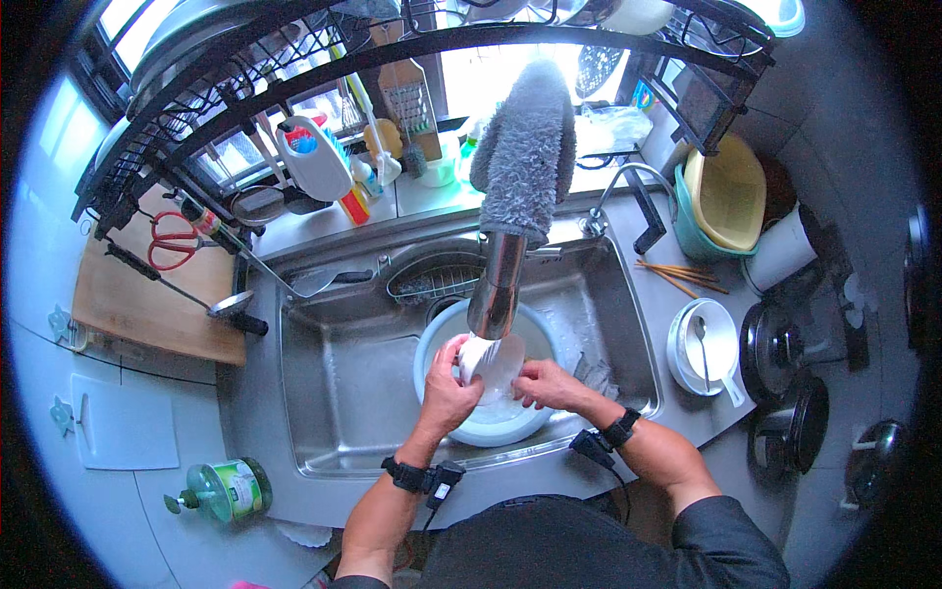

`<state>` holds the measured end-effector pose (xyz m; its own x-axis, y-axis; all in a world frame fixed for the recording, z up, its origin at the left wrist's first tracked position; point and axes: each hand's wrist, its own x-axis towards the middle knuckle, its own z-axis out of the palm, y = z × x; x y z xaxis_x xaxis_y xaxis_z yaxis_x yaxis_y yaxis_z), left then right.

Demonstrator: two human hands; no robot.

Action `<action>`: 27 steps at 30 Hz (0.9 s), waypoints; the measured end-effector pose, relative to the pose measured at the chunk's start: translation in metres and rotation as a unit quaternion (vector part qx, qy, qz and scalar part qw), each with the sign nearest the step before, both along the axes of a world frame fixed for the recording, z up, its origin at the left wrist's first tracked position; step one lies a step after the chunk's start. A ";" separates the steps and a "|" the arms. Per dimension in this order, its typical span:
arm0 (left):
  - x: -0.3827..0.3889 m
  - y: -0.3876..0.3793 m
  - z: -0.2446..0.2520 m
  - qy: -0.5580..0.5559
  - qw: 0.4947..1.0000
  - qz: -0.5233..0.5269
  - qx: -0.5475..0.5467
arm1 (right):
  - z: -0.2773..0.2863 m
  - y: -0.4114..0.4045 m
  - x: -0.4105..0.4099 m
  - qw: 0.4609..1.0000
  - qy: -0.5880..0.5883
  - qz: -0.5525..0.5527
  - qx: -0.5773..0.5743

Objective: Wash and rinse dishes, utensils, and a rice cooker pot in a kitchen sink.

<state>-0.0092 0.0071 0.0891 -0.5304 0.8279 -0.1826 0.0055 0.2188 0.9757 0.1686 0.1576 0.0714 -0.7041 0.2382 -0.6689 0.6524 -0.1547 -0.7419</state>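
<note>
A small white bowl (503,365) is tilted under the running faucet (498,287), and water streams into it. My left hand (450,389) grips its left side, with the fingers behind and the thumb at the near edge. At the bowl's right rim, my right hand (550,384) has its fingers curled and pinched against the edge. Both hands are above a pale blue round basin (434,342) standing in the steel sink (353,390). A grey cloth (596,377) lies beside the basin on the right.
Stacked white bowls with a spoon (700,342) and wooden chopsticks (681,277) occupy the right counter. A fluffy grey cover (526,147) wraps the faucet's upper part. Overhead runs a black dish rack (441,38). A green pump bottle (228,489) stands at left, below a wooden cutting board (132,287).
</note>
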 end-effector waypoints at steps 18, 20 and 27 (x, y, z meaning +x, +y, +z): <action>0.012 0.005 0.059 0.516 0.830 0.003 0.210 | 0.046 0.028 -0.034 0.835 0.368 -0.032 0.407; 0.008 0.005 0.061 0.487 0.848 0.046 0.206 | 0.052 0.028 -0.037 0.808 0.402 -0.065 0.425; 0.011 -0.011 0.027 0.238 0.960 0.102 0.104 | 0.071 0.032 -0.037 0.739 0.422 0.017 0.526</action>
